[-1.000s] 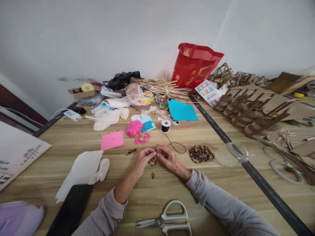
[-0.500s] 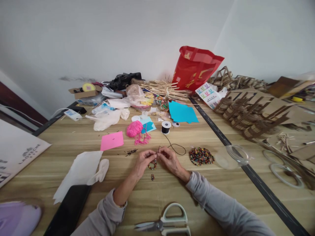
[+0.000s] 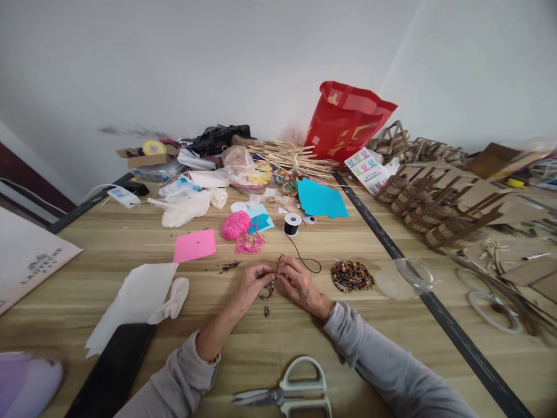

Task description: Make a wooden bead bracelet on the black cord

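Hands [image 3: 273, 283] unmoved, view shifted | wooden table [image 3: 304, 337] cluttered | white walls [image 3: 174, 58]

- Bare table [image 3: 304, 337] lies open between both forearms, toward 6 o'clock, as far as the scissors [image 3: 290, 395].
- At 3 o'clock of the right hand [image 3: 300, 284], the bead pile [image 3: 351, 275] blocks, with a clear lid [image 3: 409, 275] beyond it.
- At 12 o'clock, black cord [image 3: 307, 262] and spool [image 3: 292, 223] cross the way.
- At 9 o'clock of the left hand [image 3: 250, 285], open wood reaches to the white paper [image 3: 130, 302].
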Available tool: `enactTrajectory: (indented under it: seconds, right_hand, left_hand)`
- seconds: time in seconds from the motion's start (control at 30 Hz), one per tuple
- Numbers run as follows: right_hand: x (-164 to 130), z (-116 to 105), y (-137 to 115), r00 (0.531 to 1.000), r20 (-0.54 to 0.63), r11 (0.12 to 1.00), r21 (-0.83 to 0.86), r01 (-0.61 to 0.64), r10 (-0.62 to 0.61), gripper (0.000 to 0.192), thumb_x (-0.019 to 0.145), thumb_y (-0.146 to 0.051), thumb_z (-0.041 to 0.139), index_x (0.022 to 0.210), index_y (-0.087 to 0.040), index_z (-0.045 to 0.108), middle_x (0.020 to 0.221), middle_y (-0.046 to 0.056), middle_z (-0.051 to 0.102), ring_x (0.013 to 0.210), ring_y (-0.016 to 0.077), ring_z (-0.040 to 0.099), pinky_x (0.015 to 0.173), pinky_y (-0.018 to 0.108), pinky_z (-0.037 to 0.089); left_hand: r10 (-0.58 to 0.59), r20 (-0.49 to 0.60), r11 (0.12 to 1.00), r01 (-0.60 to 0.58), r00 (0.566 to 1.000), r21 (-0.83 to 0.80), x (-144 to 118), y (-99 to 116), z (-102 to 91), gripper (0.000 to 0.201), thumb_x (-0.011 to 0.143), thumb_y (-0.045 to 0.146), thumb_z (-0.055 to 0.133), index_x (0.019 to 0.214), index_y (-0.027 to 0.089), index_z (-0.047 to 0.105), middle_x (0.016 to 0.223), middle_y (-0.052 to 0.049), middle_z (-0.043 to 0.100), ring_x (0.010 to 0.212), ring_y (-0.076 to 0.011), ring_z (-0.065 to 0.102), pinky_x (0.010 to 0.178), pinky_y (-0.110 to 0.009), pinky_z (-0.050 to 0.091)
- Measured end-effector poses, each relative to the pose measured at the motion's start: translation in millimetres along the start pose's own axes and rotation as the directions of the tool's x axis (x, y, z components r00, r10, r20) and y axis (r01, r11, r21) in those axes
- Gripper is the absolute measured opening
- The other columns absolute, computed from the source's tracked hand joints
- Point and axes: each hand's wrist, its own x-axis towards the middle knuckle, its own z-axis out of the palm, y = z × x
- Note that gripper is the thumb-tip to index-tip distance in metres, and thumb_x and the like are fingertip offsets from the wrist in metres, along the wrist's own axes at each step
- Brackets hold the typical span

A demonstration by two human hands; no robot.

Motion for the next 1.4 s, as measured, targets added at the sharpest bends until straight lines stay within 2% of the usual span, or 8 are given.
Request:
enactTrajectory:
  seconds: [0.2, 0.47, 0.7, 0.87, 1.03, 1.2, 1.3, 1.4]
  right_hand:
    - [-2.0, 0.1, 3.0, 0.998, 0.067, 1.000, -0.014, -0.010, 0.011, 0.015, 0.094, -0.019, 0.041, 0.097, -0.019, 0.056, 0.099, 0.011, 0.058, 0.089, 0.0183, 0.057, 0.078, 0.032, 0.049]
    - [-0.8, 1.9, 2.7, 0.999, 0.024, 0.999, 0.032, -0.033, 0.032, 0.014, 0.094, -0.021, 0.042, 0.089, -0.019, 0.056, 0.087, 0.008, 0.057, 0.081, 0.0174, 0.055, 0.073, 0.030, 0.047]
    - [0.9, 3.1, 2.0, 0.987, -0.026, 0.985, 0.077, -0.154, 0.157, 0.014, 0.090, -0.023, 0.048, 0.080, -0.019, 0.056, 0.074, 0.004, 0.057, 0.069, 0.0151, 0.053, 0.062, 0.026, 0.043]
    - [1.5, 4.7, 0.2, 0.958, -0.029, 0.948, 0.160, -0.276, 0.284, 0.012, 0.085, -0.024, 0.052, 0.076, -0.018, 0.058, 0.071, 0.002, 0.058, 0.064, 0.0134, 0.053, 0.053, 0.022, 0.041]
    - [1.6, 6.0, 3.9, 0.925, 0.018, 0.877, 0.311, -0.366, 0.380, 0.014, 0.083, -0.029, 0.056, 0.076, -0.016, 0.059, 0.068, 0.001, 0.056, 0.062, 0.0117, 0.051, 0.054, 0.021, 0.040]
    - [4.9, 3.0, 8.6, 0.864, 0.195, 0.696, 0.522, -0.493, 0.465, 0.028, 0.078, -0.043, 0.064, 0.075, -0.015, 0.059, 0.057, -0.003, 0.053, 0.048, 0.0080, 0.045, 0.046, 0.019, 0.037]
    - [8.1, -2.1, 8.6, 0.837, 0.298, 0.614, 0.575, -0.541, 0.458, 0.032, 0.074, -0.046, 0.068, 0.074, -0.014, 0.060, 0.054, -0.004, 0.053, 0.044, 0.0070, 0.046, 0.044, 0.018, 0.037]
    - [10.2, -6.9, 7.7, 0.829, 0.345, 0.588, 0.587, -0.557, 0.440, 0.033, 0.072, -0.046, 0.071, 0.074, -0.014, 0.062, 0.053, -0.004, 0.055, 0.045, 0.0071, 0.048, 0.045, 0.018, 0.039]
  left_hand:
    - [0.035, 0.054, 0.999, -0.037, 0.998, 0.030, -2.5, 2.9, -0.9, 0.017, 0.064, 0.028, 0.072, 0.063, 0.013, 0.066, 0.057, 0.001, 0.057, 0.054, -0.0098, 0.048, 0.052, -0.020, 0.038]
    - [0.040, 0.092, 0.997, -0.046, 0.995, 0.065, -0.8, -1.0, -3.9, 0.020, 0.065, 0.031, 0.071, 0.064, 0.012, 0.066, 0.056, 0.001, 0.056, 0.053, -0.0101, 0.047, 0.051, -0.021, 0.037]
    - [0.073, 0.076, 0.993, -0.080, 0.994, 0.090, -0.5, -3.0, -3.1, 0.017, 0.064, 0.030, 0.071, 0.065, 0.014, 0.066, 0.057, 0.001, 0.058, 0.053, -0.0102, 0.048, 0.051, -0.021, 0.036]
    - [0.068, 0.064, 0.990, -0.076, 0.996, 0.123, 1.7, -8.2, -4.7, 0.016, 0.063, 0.029, 0.071, 0.066, 0.014, 0.067, 0.057, 0.001, 0.058, 0.052, -0.0099, 0.046, 0.050, -0.020, 0.035]
    - [0.052, 0.088, 0.986, -0.065, 0.995, 0.155, 0.7, -5.5, -5.5, 0.017, 0.062, 0.029, 0.071, 0.066, 0.013, 0.065, 0.056, 0.002, 0.056, 0.051, -0.0092, 0.045, 0.048, -0.020, 0.033]
    - [0.043, 0.117, 0.986, -0.061, 0.992, 0.155, -0.6, 0.0, -4.8, 0.022, 0.060, 0.033, 0.074, 0.062, 0.013, 0.064, 0.053, 0.001, 0.056, 0.049, -0.0086, 0.043, 0.046, -0.019, 0.031]
    - [0.022, 0.139, 0.989, -0.042, 0.990, 0.144, -1.1, 0.8, -4.4, 0.025, 0.059, 0.036, 0.074, 0.060, 0.013, 0.063, 0.051, 0.002, 0.054, 0.045, -0.0078, 0.040, 0.044, -0.020, 0.029]
    - [0.028, 0.148, 0.988, -0.050, 0.989, 0.145, -1.0, 0.2, -4.2, 0.025, 0.059, 0.036, 0.074, 0.059, 0.014, 0.064, 0.050, 0.002, 0.055, 0.046, -0.0081, 0.040, 0.045, -0.020, 0.029]
